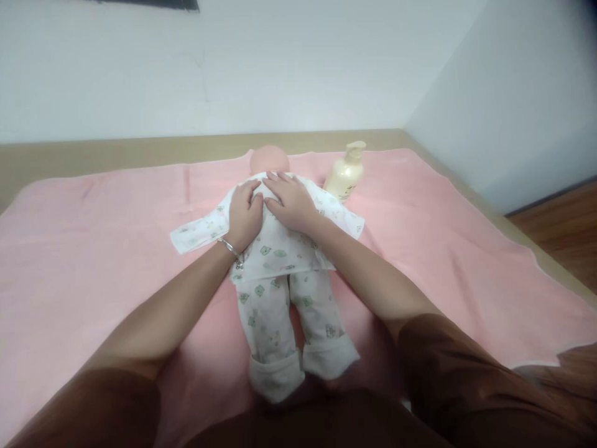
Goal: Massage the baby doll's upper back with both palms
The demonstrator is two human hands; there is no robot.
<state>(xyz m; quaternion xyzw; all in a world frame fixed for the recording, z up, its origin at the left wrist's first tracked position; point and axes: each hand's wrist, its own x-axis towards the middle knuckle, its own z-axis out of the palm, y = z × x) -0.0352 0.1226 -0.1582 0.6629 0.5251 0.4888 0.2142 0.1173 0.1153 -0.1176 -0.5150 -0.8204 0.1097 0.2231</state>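
left hand (246, 214): flat on doll (280, 254), frame centre, ungripping | right hand (295, 202): same, fingers spread | pump bottle (345, 176): upper right-of-centre

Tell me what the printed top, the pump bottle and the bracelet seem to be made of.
Printed top: soft matt cloth, perhaps cotton; its hem drapes without shine. Pump bottle: probably smooth plastic with a slight sheen, from its pale highlights. Bracelet: likely polished metal, given its silvery glints.

Brown sleeves (441, 348) are worn with a bracelet (228, 246) (slim, silvery) on the left wrist (237, 241).
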